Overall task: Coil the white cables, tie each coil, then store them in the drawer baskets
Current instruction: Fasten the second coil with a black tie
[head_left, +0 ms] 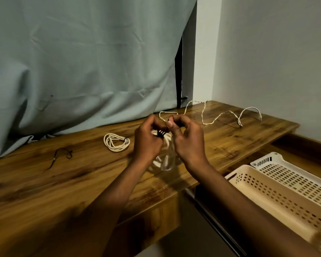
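Above the wooden desk point(44, 182), my left hand point(146, 141) grips a coiled white cable point(163, 160) that hangs blurred below both hands. A black tie point(160, 133) is wrapped round the coil's top, and my right hand point(185, 140) pinches the tie with thumb and forefinger. A second white coil point(116, 144), bound with a dark tie, lies flat on the desk to the left. A long loose white cable point(211, 115) snakes across the back right of the desk. Two perforated baskets, one beige point(278, 199) and one white point(293, 175), sit in the open drawer at lower right.
A spare black tie point(60, 154) lies on the desk at left. A grey-green curtain point(82, 62) hangs behind the desk and drapes onto its back edge. A white wall closes the right side.
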